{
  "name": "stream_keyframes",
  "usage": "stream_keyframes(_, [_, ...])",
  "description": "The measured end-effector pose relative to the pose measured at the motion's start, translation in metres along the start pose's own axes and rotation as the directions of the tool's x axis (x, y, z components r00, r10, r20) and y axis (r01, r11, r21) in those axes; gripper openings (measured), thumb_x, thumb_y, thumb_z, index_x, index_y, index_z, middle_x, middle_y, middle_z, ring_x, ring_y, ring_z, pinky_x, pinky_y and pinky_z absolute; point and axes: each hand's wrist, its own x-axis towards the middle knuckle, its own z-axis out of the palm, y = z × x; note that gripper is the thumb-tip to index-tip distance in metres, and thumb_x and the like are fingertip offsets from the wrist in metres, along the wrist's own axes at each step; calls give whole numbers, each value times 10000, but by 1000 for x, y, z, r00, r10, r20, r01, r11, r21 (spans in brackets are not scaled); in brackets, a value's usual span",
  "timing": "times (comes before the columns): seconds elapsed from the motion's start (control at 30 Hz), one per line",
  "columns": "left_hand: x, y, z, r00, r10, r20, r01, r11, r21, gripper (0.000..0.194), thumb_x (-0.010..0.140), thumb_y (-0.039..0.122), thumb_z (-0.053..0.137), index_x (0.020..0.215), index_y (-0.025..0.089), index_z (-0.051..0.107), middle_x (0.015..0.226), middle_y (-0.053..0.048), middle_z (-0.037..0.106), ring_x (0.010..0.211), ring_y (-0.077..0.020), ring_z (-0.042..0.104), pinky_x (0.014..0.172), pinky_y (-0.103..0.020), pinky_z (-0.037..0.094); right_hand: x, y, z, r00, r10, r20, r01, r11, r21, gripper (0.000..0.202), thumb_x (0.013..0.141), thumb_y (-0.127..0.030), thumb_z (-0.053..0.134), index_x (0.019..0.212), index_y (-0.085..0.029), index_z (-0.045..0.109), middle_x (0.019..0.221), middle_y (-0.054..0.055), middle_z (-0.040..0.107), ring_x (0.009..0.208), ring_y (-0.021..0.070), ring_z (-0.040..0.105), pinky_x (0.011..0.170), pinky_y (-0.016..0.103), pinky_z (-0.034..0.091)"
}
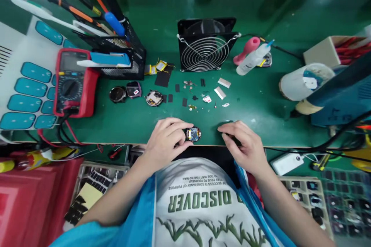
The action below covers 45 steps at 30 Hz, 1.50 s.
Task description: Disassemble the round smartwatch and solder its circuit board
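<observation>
At the lower centre of the frame, near the front edge of the green counter, an open device is gripped at its left side between thumb and fingers of the left hand, apparently so that it is steadied while its circuit board is left exposed. The right hand, right of centre, is held with fingers bent towards the thumb; whether anything tiny is pinched there cannot be told. Loose parts are spread above the device, presumably to be kept distinguishable, and a fan is stood at upper centre, probably for airflow.
</observation>
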Motion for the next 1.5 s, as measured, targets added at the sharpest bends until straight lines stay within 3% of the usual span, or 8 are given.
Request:
stream_keyframes(0.23, [-1, -4, -3, 999, 53, -12, -53, 998, -22, 330, 920, 227, 735, 699, 207, 491, 1206, -26, 750, 1121, -225, 635, 916, -412, 453, -1, -6, 10, 1000, -26, 14, 28, 991, -129, 180, 1018, -178, 561, 1172, -196, 652, 1038, 107, 698, 919, 243, 640, 800, 413, 538])
stream_keyframes(0.37, [-2, -5, -2, 998, 57, -30, -57, 998, -2, 302, 921, 222, 736, 732, 210, 501, 1176, -15, 758, 1111, -223, 637, 900, -403, 447, 10, -14, 22, 989, -69, 133, 84, 990, -110, 287, 1016, -311, 626, 1260, -161, 629, 1135, 138, 685, 966, 269, 608, 829, 441, 527])
stream_keyframes(0.47, [-2, -6, -1, 999, 39, -26, -40, 999, -14, 257, 927, 240, 735, 778, 213, 527, 1174, -11, 757, 1117, -221, 635, 909, -398, 448, 20, -15, 30, 975, -85, 207, 100, 993, -61, 330, 1002, -320, 654, 1291, -165, 619, 1157, 130, 676, 982, 270, 594, 842, 445, 526])
stream_keyframes(0.57, [-1, -6, -2, 1000, 15, 6, -15, 1000, -26, 116, 933, 255, 730, 971, 230, 623, 1186, -10, 754, 1122, -217, 633, 932, -394, 456, 25, -14, 34, 970, -75, 230, 99, 991, -92, 299, 976, -264, 682, 1249, -148, 644, 1111, 129, 659, 963, 273, 584, 827, 439, 528])
stream_keyframes(0.67, [0, -6, -3, 999, 16, 34, -15, 1000, -15, 252, 928, 261, 738, 1161, 248, 642, 1211, -7, 746, 1131, -216, 621, 938, -387, 459, 26, -14, 34, 973, -72, 218, 95, 991, -94, 280, 953, -230, 710, 1210, -133, 658, 1084, 128, 645, 955, 270, 586, 824, 433, 532])
stream_keyframes(0.87, [0, -6, -7, 999, 23, 45, -20, 998, -55, 87, 959, 254, 695, 1040, 241, 668, 1200, -7, 744, 1126, -213, 622, 945, -386, 469, 26, -15, 34, 975, -58, 215, 77, 994, -80, 271, 923, -207, 748, 1171, -135, 663, 1065, 118, 639, 944, 261, 582, 817, 420, 527])
stream_keyframes(1.27, [2, -7, -7, 997, 55, -44, -57, 998, -41, 105, 964, 244, 683, 1064, 215, 678, 1164, -43, 742, 1107, -208, 640, 976, -385, 540, 25, -14, 35, 977, -43, 208, 57, 997, -60, 305, 908, -202, 774, 1184, -160, 649, 1078, 102, 641, 959, 255, 566, 827, 417, 504])
stream_keyframes(1.5, [3, -2, -3, 996, 41, -81, -38, 998, 41, 46, 978, 167, 624, 967, 208, 639, 1177, -53, 716, 1144, -207, 616, 1007, -384, 524, 27, -15, 34, 977, -29, 211, 41, 998, -53, 327, 884, -206, 804, 1175, -141, 670, 1072, 89, 632, 956, 245, 546, 835, 398, 479])
